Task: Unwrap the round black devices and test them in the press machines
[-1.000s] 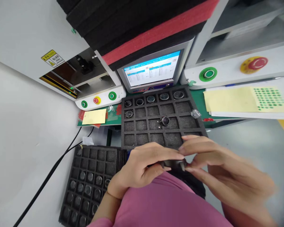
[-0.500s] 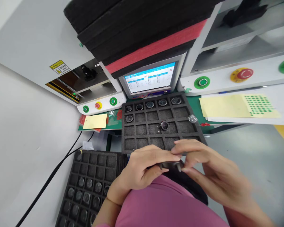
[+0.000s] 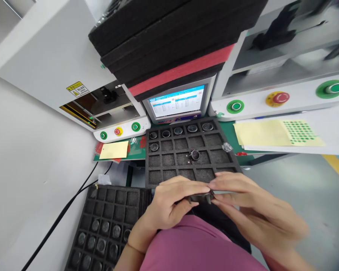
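Observation:
Between both hands, close to my body, is a dark watch case (image 3: 200,198) with small lugs pointing down, seen edge-on. My left hand (image 3: 175,199) pinches its left end, fingers over the top and thumb beneath. At its right end, my right hand (image 3: 243,199) grips with fingertips and thumb. Just beyond the hands lies a black foam tray (image 3: 165,160) divided into square pockets. Round watch cases (image 3: 177,130) fill its back row, and one more sits below at the left. Another round watch case (image 3: 194,154) rests tilted across pockets near the middle.
A second foam tray (image 3: 110,203) with several round watch cases is lower left. A screen (image 3: 176,103) stands behind, partly covered by stacked black foam (image 3: 169,49). Machines with green and red buttons (image 3: 281,98) flank it. Yellow paper (image 3: 257,133) and crumpled clear plastic (image 3: 227,147) lie at right.
The camera view has shifted slightly, so the surroundings sit lower. My right hand's fingers have straightened and moved a little left along the watch case. My left hand keeps its grip.

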`<state>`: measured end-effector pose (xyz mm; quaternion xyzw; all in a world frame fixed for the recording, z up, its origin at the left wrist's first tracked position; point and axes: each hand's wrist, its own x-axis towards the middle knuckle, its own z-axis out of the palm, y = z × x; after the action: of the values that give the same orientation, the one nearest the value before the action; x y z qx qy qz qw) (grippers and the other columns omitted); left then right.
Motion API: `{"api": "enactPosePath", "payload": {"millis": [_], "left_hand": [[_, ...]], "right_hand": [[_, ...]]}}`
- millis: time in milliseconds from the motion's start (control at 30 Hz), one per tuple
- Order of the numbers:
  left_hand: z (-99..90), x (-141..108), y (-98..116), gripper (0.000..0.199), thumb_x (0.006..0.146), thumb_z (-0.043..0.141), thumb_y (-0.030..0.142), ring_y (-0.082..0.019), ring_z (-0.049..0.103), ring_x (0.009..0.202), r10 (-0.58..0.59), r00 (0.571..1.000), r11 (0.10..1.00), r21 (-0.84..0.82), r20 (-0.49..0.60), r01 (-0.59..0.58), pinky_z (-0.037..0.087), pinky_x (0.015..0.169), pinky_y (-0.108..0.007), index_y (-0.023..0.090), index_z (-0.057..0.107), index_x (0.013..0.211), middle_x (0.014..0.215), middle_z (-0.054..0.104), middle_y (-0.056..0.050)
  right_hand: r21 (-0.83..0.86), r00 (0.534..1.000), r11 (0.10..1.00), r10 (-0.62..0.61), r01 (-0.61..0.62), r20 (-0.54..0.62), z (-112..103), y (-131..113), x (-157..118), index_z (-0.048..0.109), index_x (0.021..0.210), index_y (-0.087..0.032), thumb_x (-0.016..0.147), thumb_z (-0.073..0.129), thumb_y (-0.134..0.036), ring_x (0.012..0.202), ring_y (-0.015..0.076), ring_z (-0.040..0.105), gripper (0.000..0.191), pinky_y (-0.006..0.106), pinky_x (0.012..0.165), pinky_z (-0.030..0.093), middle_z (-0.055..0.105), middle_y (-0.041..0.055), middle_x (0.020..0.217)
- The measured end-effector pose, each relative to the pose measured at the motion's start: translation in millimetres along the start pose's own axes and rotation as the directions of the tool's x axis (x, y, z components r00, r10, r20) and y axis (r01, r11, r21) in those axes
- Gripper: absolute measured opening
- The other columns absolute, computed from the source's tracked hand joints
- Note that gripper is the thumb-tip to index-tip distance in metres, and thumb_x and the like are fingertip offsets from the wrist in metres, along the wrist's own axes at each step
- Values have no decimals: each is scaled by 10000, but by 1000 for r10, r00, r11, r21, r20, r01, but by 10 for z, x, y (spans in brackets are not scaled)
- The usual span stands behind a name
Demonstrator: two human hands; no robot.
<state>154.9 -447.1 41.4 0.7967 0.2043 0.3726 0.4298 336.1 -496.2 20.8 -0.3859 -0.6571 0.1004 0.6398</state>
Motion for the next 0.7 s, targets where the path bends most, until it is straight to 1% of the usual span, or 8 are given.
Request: {"api": "enactPosePath", "payload": {"millis": [200,300,367,433,467,500,567,700], "left_hand": [[69,-31,13,286,950,517,181,-179,698,938,-20,995,999,43,-93,24,554,829,-276,195,655,1199,1074,751,-91],[93,-44,-8,251,954,514,198,-171,716,879,-121,966,986,86,-230,144,572,806,-263,198,689,1135,1019,761,-77],[84,-42,-50,228,959,520,227,-155,727,803,-185,867,969,60,-462,239,585,762,-249,198,703,1093,996,765,-66],[53,-34,-110,209,951,550,286,-152,726,746,-206,711,969,-37,-672,246,591,708,-246,188,708,1048,953,766,-57],[31,-29,-143,215,938,575,323,-160,726,745,-221,656,970,-93,-721,225,590,688,-249,180,710,1024,928,764,-57],[5,-24,-176,227,919,604,356,-168,725,760,-253,626,965,-149,-738,214,585,673,-246,174,712,1001,909,761,-57],[-53,-7,-238,247,875,661,395,-154,710,740,-363,606,932,-268,-708,244,551,613,-206,168,715,955,874,753,-54],[-146,82,-320,321,745,788,424,-72,593,540,-618,568,777,-533,-544,336,445,468,-152,149,708,892,836,747,-60]], "right_hand": [[-197,997,978,-78,71,-26,84,11,-62,651,877,-160,872,615,-46,790,155,711,119,353,865,587,739,61,850],[-264,993,960,-109,92,-51,146,-13,-86,634,867,-156,898,594,-70,759,141,709,99,347,865,585,744,69,843],[-281,991,952,-133,124,-12,155,-2,-103,627,860,-152,912,582,-84,751,137,707,97,340,863,586,750,78,844],[-332,990,933,-141,140,22,123,70,-153,636,852,-151,909,587,-85,777,150,711,100,328,845,590,759,92,869],[-374,992,920,-124,119,9,88,131,-196,645,848,-158,899,600,-83,793,155,713,101,317,826,591,763,90,893],[-418,996,906,-89,70,-26,42,208,-250,656,847,-171,888,615,-86,804,158,715,103,302,804,590,766,78,918],[-483,991,872,8,-71,-131,-82,393,-376,672,856,-205,873,643,-111,807,156,719,100,284,772,582,767,42,944],[-547,934,768,193,-334,-301,-339,850,-565,668,905,-202,923,593,-254,792,192,721,93,332,767,560,755,55,897]]}}
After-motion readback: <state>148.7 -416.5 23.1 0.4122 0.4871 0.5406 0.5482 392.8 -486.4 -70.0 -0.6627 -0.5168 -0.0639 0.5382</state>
